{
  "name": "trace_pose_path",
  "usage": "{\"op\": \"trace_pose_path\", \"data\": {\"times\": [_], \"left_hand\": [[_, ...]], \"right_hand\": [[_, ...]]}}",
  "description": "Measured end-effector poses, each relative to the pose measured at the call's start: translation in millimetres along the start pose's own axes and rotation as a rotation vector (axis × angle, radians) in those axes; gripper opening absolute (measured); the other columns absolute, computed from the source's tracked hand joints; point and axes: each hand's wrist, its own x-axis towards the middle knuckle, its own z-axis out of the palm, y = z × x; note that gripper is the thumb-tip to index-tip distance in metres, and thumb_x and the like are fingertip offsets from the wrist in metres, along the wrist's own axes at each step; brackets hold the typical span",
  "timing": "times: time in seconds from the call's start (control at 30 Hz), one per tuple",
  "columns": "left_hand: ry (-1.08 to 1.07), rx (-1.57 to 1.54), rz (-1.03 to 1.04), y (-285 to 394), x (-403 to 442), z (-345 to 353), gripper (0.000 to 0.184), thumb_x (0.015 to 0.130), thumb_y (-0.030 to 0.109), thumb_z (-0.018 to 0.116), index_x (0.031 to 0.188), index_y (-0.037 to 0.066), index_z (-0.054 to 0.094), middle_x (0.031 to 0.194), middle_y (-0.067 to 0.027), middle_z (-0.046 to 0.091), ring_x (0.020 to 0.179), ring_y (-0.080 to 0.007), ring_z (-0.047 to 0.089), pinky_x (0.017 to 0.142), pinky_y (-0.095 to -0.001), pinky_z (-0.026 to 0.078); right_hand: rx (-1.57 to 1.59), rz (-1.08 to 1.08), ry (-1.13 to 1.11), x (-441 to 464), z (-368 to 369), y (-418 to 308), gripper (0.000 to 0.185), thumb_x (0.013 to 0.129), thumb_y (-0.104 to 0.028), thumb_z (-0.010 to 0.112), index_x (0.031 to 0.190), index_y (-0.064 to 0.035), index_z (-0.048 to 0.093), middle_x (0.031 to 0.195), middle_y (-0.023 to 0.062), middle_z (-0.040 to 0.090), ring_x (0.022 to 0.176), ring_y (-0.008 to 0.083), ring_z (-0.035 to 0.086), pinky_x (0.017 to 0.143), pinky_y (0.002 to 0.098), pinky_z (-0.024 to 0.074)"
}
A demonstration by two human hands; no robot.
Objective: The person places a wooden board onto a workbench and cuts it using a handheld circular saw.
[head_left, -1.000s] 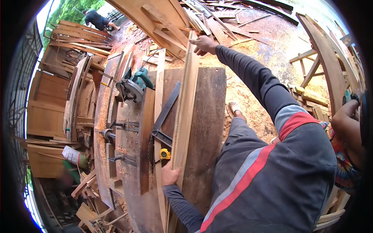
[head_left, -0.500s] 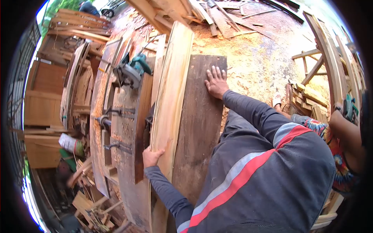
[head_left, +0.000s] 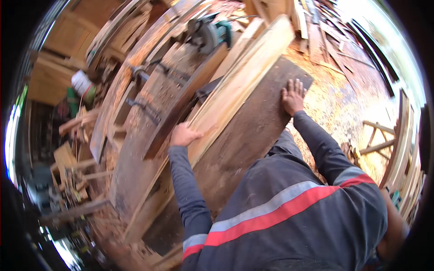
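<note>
My left hand point(head_left: 184, 134) grips the left edge of a long pale plank point(head_left: 242, 90), its thumb pointing across the top face. That plank lies lengthwise along a wide dark board point(head_left: 253, 119). Toward the board's far right corner, my right hand point(head_left: 294, 95) rests flat with its fingers stretched out, holding nothing. Left of the pale plank stands a reddish-brown timber piece point(head_left: 181, 101). Part of a small black object point(head_left: 208, 90) shows between the two, too covered to name.
A teal circular saw point(head_left: 210, 36) sits beyond the brown timber. Metal clamps point(head_left: 144, 108) lie on the sawdust-covered bench point(head_left: 131, 149). Scrap wood point(head_left: 68, 167) piles up at the left, and stacked planks point(head_left: 400, 144) stand at the right. Part of another person's arm point(head_left: 392, 221) shows at the lower right.
The camera view has swung, so the boards now slant toward the upper right. Both hands keep about the same places on the wood. The other person is now mostly hidden behind my shoulder.
</note>
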Motion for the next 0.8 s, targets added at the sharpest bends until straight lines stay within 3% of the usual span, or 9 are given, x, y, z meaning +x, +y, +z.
{"op": "trace_pose_path", "data": {"times": [0.17, 0.2, 0.23, 0.27, 0.33, 0.4, 0.43, 0.47, 0.8], "left_hand": [[-0.104, -0.004, -0.005, 29.1, -10.2, -17.3, 0.053, 0.06, 0.041, 0.084, 0.098, 0.005, 0.074, 0.092, -0.0205, 0.072, 0.084, -0.0347, 0.07, 0.077, -0.043, 0.054], [-0.122, 0.038, -0.013, 38.9, -12.4, -24.2, 0.049, 0.062, 0.04, 0.085, 0.096, 0.006, 0.075, 0.09, -0.0178, 0.073, 0.081, -0.0311, 0.07, 0.075, -0.0416, 0.054], [-0.112, 0.039, 0.301, 11.2, -7.7, -4.2, 0.038, 0.071, 0.038, 0.08, 0.096, 0.01, 0.076, 0.088, -0.0146, 0.073, 0.081, -0.031, 0.069, 0.072, -0.0401, 0.053], [0.047, 0.44, 0.778, -12.8, 1.6, 17.8, 0.029, 0.079, 0.038, 0.074, 0.093, 0.013, 0.076, 0.08, -0.0104, 0.07, 0.078, -0.0291, 0.066, 0.069, -0.0388, 0.053], [0.05, 0.121, 0.293, -2.5, -2.3, 41.6, 0.029, 0.083, 0.043, 0.068, 0.084, 0.014, 0.073, 0.068, -0.0081, 0.062, 0.069, -0.0278, 0.063, 0.063, -0.0438, 0.051], [0.02, 0.1, -0.009, 56.1, -41.9, -14.7, 0.038, 0.073, 0.044, 0.072, 0.084, 0.008, 0.072, 0.081, -0.0166, 0.071, 0.08, -0.0349, 0.069, 0.07, -0.0476, 0.055], [-0.001, 0.103, -0.029, 46.9, -36.8, -6.6, 0.037, 0.068, 0.039, 0.074, 0.086, 0.007, 0.074, 0.088, -0.0207, 0.072, 0.087, -0.0359, 0.07, 0.077, -0.0469, 0.056], [-0.002, 0.078, -0.048, 42.0, -36.7, -3.6, 0.037, 0.067, 0.037, 0.076, 0.088, 0.006, 0.074, 0.089, -0.0209, 0.072, 0.087, -0.0361, 0.07, 0.078, -0.0462, 0.056], [0.022, 0.041, -0.002, 29.0, -28.1, -4.5, 0.047, 0.06, 0.04, 0.082, 0.09, 0.005, 0.075, 0.087, -0.0224, 0.071, 0.084, -0.0378, 0.07, 0.076, -0.0458, 0.056]], "right_hand": [[-0.017, -0.061, 0.005, 3.2, 11.0, 12.1, 0.059, 0.102, -0.045, 0.039, 0.151, -0.0112, 0.038, 0.159, 0.0221, 0.028, 0.15, 0.0416, 0.017, 0.12, 0.0559, 0.0088], [0.129, -0.178, 0.163, 1.0, 23.4, 22.3, 0.046, 0.1, -0.034, 0.048, 0.14, -0.012, 0.053, 0.159, 0.021, 0.029, 0.15, 0.042, 0.017, 0.12, 0.0561, 0.0101], [-0.042, -0.589, 0.192, -1.0, 26.4, 48.3, 0.033, 0.092, -0.021, 0.056, 0.122, -0.0137, 0.067, 0.157, 0.0181, 0.036, 0.149, 0.0407, 0.024, 0.12, 0.0563, 0.0119], [0.301, -0.893, 0.43, 15.5, 52.5, 64.4, 0.033, 0.081, -0.01, 0.062, 0.114, -0.0115, 0.068, 0.144, 0.0137, 0.053, 0.141, 0.0403, 0.038, 0.118, 0.0575, 0.0191], [0.08, -0.703, 0.338, 16.8, 59.0, 69.2, 0.037, 0.087, -0.016, 0.057, 0.123, -0.0155, 0.066, 0.146, 0.0119, 0.053, 0.14, 0.0408, 0.039, 0.117, 0.0571, 0.0219], [-0.62, -0.332, -0.063, 19.3, 41.3, 43.8, 0.053, 0.1, -0.038, 0.045, 0.148, -0.016, 0.045, 0.161, 0.0144, 0.029, 0.148, 0.0375, 0.025, 0.118, 0.0558, 0.02], [-0.14, -0.061, -0.016, 16.1, 42.7, 32.6, 0.063, 0.101, -0.052, 0.037, 0.155, -0.0186, 0.034, 0.164, 0.0129, 0.023, 0.15, 0.0338, 0.021, 0.119, 0.0536, 0.0176], [-0.127, -0.052, -0.018, 13.8, 37.2, 29.8, 0.07, 0.1, -0.061, 0.029, 0.157, -0.0195, 0.029, 0.163, 0.0129, 0.024, 0.15, 0.0314, 0.022, 0.12, 0.0518, 0.0157], [-0.166, -0.02, -0.059, 18.1, 39.0, 34.3, 0.069, 0.1, -0.06, 0.032, 0.156, -0.0185, 0.031, 0.163, 0.0117, 0.027, 0.15, 0.0309, 0.024, 0.12, 0.0495, 0.0153]]}}
